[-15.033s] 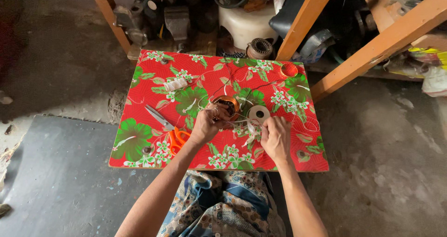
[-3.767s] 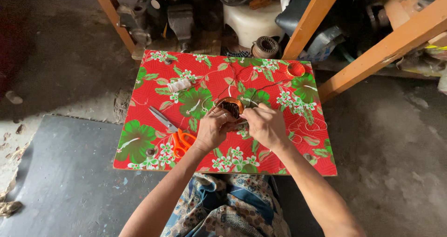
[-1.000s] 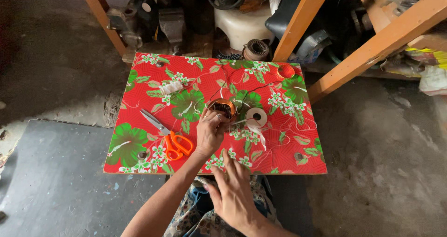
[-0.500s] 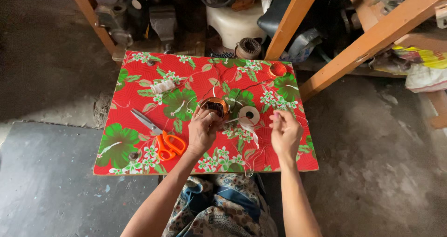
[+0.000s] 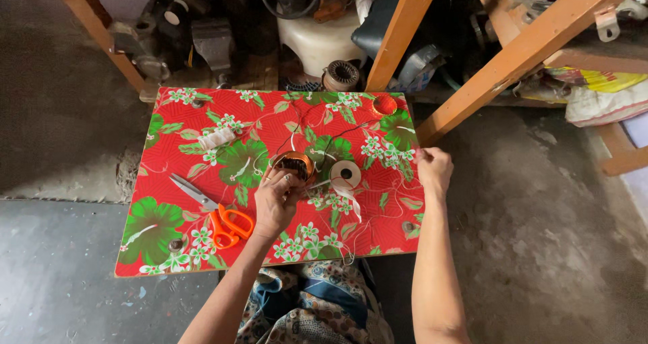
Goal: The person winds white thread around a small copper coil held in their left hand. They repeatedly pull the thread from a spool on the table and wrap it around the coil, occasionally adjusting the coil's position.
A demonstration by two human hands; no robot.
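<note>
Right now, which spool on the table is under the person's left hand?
The copper-coloured spool, touched by the left hand; the white tape roll lies free beside it.

I see a small copper-coloured coil (image 5: 295, 165) near the worktop's middle, gripped at its 7 o'clock edge. Just at its 3 o'clock lies a flat white tape roll (image 5: 345, 174); thin white thread (image 5: 398, 182) stretches toward 3 o'clock.

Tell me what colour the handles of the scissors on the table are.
Orange, on the metal-bladed scissors lying left of the left hand; the head view shows them clearly.
</note>
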